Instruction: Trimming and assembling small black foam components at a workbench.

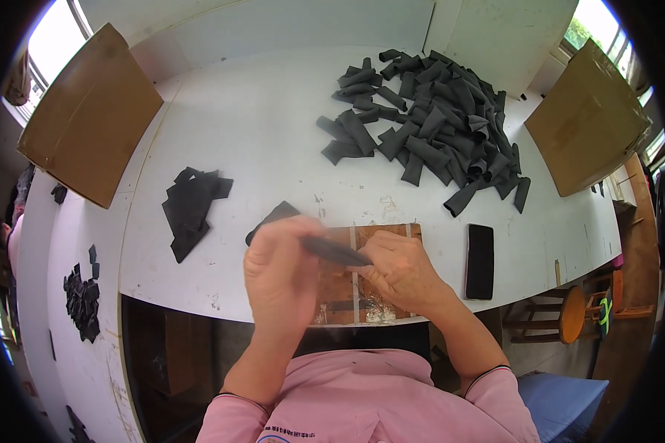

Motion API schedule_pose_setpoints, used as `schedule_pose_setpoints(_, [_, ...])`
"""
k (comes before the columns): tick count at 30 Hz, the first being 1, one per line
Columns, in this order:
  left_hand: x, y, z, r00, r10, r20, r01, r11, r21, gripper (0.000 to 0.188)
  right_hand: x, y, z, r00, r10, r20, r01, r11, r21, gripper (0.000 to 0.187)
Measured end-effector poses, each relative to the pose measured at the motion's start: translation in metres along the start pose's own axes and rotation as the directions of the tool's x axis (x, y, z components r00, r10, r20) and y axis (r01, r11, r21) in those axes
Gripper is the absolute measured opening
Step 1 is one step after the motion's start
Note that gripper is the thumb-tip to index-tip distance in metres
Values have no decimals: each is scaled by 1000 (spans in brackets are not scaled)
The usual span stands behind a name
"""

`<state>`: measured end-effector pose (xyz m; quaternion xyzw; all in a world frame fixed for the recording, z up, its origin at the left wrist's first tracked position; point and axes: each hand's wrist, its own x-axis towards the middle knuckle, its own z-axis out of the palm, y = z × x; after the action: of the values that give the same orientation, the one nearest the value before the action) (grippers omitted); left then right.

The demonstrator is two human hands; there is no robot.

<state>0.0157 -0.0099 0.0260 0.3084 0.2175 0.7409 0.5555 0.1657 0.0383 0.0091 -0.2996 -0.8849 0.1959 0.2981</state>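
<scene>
Over the near edge of a white, scuffed tabletop (pixel 236 133), a person in a pink short-sleeved shirt (pixel 362 399) is working with both bare hands. The right hand (pixel 403 272) is pinching one end of a dark-grey, narrow piece of soft material (pixel 336 251) between closed fingers. The left hand (pixel 279 266) is meeting the piece's other end, but blur is hiding its fingertips, so I cannot tell whether they are gripping. The piece is slanting between the hands, above a reddish-brown rectangular board with pale strips (pixel 336 289).

Just beyond the left hand, another dark-grey flat piece (pixel 273 218) is lying on the tabletop. Farther left, a small dark-grey stack of flat pieces (pixel 190 210) is resting. Toward the far right, a large heap of dark-grey tubular pieces (pixel 443 118) is spreading. A black rectangular phone (pixel 479 262) is lying right of the board, while brown cardboard boxes (pixel 92 118) are standing at both sides.
</scene>
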Motion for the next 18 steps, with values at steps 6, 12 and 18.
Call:
schedule_pose_setpoints(6, [-5,-4,-13,998,-19,-55,23,996,86,13,-7,4,19,996,62,62,-65,997,41,22])
schedule_pose_setpoints(12, [-5,0,-19,999,-4,-33,9,989,148,11,-11,-1,19,993,68,93,-76,993,91,23])
schedule_pose_setpoints(18, [24,0,-62,953,211,-217,22,667,745,16,30,-1,-41,926,183,331,-367,645,670,37])
